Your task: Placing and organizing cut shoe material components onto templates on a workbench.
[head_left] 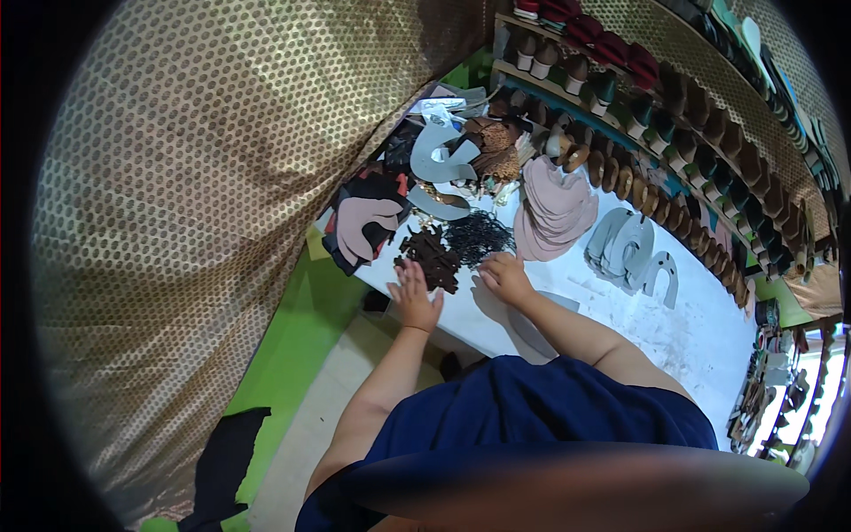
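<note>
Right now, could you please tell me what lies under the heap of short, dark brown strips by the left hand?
The white tabletop shows along the near side of the dark brown heap; whatever lies directly beneath it is covered.

Dark brown pieces (430, 258) — loose heap on white tabletop (620, 332); thin black strands (479, 237) — tangled just beside.

My left hand (414, 299) is spread at the near edge of dark brown pieces (431, 254); my right hand (507, 277) bends beside a black tangle (477, 235), with pink cutouts (551, 211) beyond it and grey cutouts (619, 244) to its right.
</note>
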Motion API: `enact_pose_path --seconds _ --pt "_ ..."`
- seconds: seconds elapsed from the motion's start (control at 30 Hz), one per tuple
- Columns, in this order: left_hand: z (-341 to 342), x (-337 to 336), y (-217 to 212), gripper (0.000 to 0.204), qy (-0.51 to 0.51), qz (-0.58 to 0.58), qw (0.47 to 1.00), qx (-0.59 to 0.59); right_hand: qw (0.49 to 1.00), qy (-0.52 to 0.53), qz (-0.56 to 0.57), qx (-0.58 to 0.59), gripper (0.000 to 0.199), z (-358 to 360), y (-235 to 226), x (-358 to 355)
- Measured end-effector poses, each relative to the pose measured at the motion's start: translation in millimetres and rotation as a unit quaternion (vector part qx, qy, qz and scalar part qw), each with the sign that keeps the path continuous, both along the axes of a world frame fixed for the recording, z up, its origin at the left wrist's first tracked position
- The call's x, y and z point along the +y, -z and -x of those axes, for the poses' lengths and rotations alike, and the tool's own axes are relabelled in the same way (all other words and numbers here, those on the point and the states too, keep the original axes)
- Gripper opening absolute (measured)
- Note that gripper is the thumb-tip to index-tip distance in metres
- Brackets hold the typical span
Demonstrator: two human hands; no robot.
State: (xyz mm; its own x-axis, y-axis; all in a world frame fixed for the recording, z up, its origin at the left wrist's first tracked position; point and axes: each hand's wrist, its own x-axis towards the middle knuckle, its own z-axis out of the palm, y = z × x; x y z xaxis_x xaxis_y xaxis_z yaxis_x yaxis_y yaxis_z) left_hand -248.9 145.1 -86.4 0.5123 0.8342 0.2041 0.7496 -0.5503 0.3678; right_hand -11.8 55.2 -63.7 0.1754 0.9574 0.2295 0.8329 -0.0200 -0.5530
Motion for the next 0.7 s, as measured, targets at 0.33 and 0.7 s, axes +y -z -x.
enact_pose_path --seconds 0.33,0.7 --pt "59 71 -20 0.120 0.066 0.125 0.976 0.164 0.995 -0.089 -0.005 -0.050 0.020 95 -24 116" --pt "66 87 -26 0.120 0.123 0.178 0.956 0.199 0.987 -0.093 0.010 -0.132 0.025 122 8 142"
